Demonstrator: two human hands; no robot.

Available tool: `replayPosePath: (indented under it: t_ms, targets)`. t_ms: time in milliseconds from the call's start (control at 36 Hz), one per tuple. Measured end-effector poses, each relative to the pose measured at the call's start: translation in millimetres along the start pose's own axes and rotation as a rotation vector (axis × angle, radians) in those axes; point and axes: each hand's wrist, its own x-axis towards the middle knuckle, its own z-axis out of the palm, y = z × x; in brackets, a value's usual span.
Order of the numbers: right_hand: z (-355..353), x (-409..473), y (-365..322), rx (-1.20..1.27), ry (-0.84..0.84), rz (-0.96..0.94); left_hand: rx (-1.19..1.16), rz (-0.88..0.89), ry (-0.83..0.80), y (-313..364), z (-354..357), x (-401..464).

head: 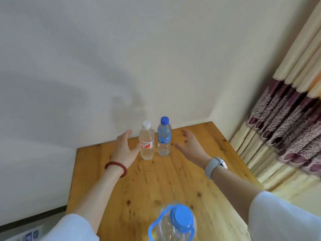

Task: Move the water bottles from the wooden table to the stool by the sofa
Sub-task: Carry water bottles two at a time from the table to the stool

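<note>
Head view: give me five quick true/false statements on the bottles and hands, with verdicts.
1. Both small bottles stand upright on the wooden table. True.
2. The white-capped bottle is right of the blue-capped bottle. False: it stands to its left.
3. The right hand grips the blue-capped bottle. False: it is open, clear of the bottle.
4. The left hand is open beside the white-capped bottle, thumb close to it. True.
5. The large jug with the blue handle lies tipped over. False: it stands with its cap up, at the near edge.
</note>
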Motion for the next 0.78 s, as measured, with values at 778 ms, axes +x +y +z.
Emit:
replayPosePath:
  t_ms: [778]
  targets:
    - [39.7, 46.0, 40.1, 0.275, 0.139, 0.075, -0.086, 0.15, 0.073, -22.4, 71.5, 40.8]
